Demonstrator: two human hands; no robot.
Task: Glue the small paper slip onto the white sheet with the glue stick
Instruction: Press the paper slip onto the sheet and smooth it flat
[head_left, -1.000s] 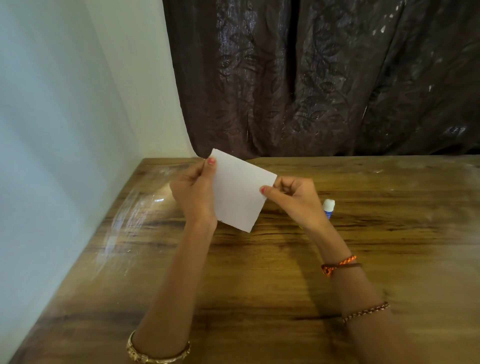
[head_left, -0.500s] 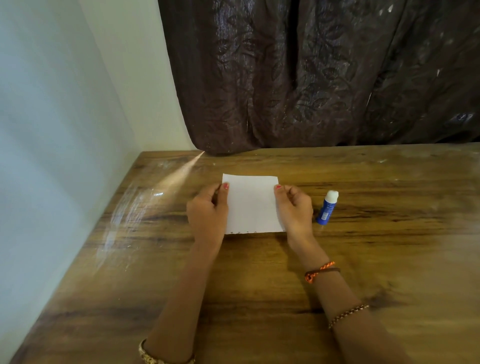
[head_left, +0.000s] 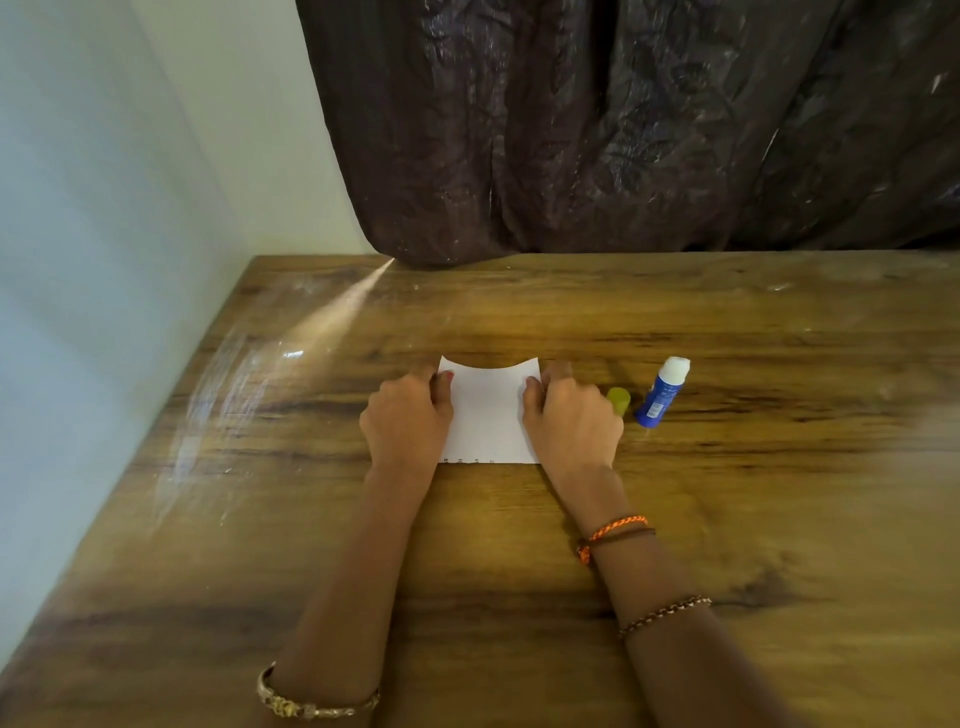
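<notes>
Sheet (head_left: 487, 415) side edges hidden under hands; yellow object (head_left: 618, 399) partly hidden.

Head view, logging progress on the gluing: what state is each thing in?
White paper sheet: flat on the wooden table, far edge curling up.
Blue glue stick with white cap: capped, lying right of the sheet, untouched.
Small yellow-green piece: beside the right hand, partly hidden.
Left hand: pressing the sheet's left edge.
Right hand: pressing its right edge.
</notes>
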